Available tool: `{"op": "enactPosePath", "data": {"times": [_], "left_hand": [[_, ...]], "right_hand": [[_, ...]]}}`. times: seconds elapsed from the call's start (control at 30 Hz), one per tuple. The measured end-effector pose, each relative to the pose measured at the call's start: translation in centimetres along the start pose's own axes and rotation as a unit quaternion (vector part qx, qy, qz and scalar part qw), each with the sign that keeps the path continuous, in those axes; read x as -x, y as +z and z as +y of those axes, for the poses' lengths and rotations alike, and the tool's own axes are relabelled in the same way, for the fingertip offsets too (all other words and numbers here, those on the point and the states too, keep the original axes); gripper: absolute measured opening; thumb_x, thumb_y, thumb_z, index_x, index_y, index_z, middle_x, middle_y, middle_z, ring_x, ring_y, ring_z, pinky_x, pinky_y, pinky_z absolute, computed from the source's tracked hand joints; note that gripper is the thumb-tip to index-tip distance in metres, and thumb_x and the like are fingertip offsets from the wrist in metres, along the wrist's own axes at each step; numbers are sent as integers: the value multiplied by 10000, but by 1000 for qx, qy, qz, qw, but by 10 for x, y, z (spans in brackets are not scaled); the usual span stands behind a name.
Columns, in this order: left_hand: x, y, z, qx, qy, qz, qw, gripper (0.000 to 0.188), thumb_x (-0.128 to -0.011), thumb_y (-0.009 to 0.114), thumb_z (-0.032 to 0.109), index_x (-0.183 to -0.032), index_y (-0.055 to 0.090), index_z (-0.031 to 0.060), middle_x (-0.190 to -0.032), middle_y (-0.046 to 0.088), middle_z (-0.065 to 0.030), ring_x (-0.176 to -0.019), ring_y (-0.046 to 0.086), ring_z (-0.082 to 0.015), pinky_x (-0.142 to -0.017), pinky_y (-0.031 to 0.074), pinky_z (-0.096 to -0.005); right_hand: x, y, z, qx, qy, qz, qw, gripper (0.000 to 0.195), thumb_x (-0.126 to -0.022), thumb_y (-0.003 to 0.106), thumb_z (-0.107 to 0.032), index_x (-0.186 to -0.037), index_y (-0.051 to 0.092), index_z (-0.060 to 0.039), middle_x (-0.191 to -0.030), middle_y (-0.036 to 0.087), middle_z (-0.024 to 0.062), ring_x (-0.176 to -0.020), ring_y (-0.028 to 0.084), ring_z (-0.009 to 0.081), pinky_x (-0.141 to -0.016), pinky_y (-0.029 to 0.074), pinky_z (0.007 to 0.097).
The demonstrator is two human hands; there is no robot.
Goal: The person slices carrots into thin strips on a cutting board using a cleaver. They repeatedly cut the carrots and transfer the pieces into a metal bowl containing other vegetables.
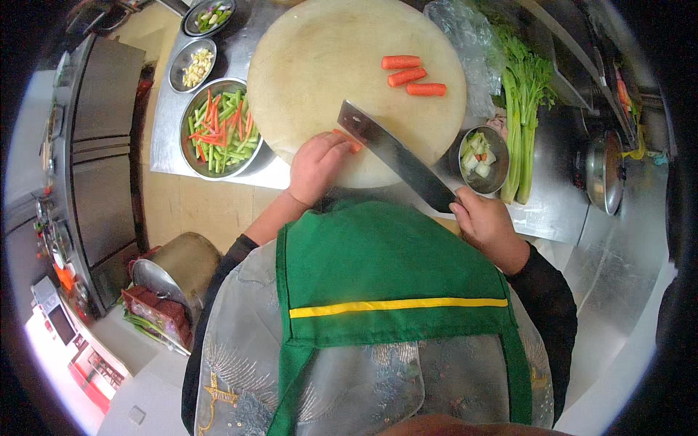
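On the near edge of a round cutting board (327, 65), my left hand (319, 163) holds down a carrot piece (349, 140) with its fingertips. Most of that piece is hidden under the fingers. My right hand (485, 223) grips the handle of a cleaver (401, 155). The blade slants up and left across the board, its front part beside the carrot piece and my left fingers. Three peeled carrot lengths (406, 77) lie apart at the board's right side.
Left of the board stand a metal bowl of cut celery and carrot strips (223, 136), a bowl of chopped garlic (196, 68) and another small bowl (210, 17). To the right are a bowl of vegetable scraps (483, 158), celery stalks (518, 125) and a clear plastic bag (469, 49).
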State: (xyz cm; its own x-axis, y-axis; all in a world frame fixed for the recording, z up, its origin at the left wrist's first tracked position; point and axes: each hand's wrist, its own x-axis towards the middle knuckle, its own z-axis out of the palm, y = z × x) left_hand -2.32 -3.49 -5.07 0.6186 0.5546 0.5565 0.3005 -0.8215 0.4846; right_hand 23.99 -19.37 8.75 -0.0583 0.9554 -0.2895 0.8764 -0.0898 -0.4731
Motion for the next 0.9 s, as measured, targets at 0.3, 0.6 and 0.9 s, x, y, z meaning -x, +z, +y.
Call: {"op": "enactPosePath", "data": {"times": [0.3,0.6,0.9], "left_hand": [[2,2,-3,20,-20,6,1000,271,-756,602,82,-1025,606,46,-1031,654,-99,-958,636,-313,-783,528,-390],[0,1,-5,41,-15,-1,999,259,-776,593,87,-1030,617,41,-1039,653,-96,-945,637,-306,-788,526,-386],[-18,7,1,-39,-18,-77,996,251,-794,685,127,-1033,656,57,-1080,641,-93,-1005,608,-288,-855,489,-395]], "right_hand": [[-2,-17,-14,123,-38,-66,989,175,-898,583,-188,-889,470,-56,-641,590,158,-580,603,379,-514,474,472],[-49,23,-25,85,-35,-37,995,205,-900,584,-237,-892,494,-53,-682,613,166,-610,615,388,-537,486,485],[-12,-8,-3,67,56,48,995,204,-919,574,-235,-895,511,-42,-674,609,191,-635,609,407,-546,461,497]]}}
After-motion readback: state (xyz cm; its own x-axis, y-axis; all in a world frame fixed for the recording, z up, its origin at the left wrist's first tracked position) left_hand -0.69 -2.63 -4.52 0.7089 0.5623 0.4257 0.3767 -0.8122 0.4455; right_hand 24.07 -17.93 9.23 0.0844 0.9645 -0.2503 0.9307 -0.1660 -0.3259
